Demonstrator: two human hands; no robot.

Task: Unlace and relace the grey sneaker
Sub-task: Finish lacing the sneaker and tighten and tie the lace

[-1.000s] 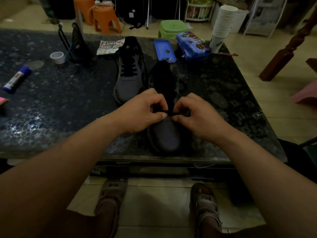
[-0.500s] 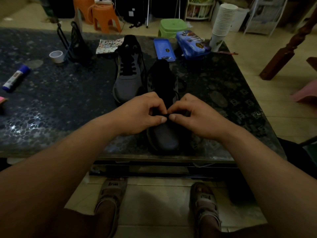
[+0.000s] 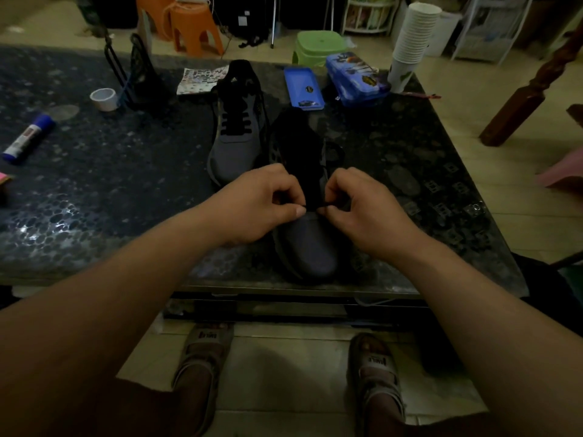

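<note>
Near sneaker (image 3: pixel 310 247) at table (image 3: pixel 94 200) front edge; second sneaker (image 3: pixel 235 134) behind-left.

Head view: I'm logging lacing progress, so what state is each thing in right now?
Near sneaker, upright, toe toward the person, lace being handled.
Far sneaker, upright, laced.
Lace, stretched between both hands.
Left hand, pinches the lace.
Right hand, pinches the lace.
Paper cups, stacked, standing.
Glue stick, lying flat, capped.
</note>
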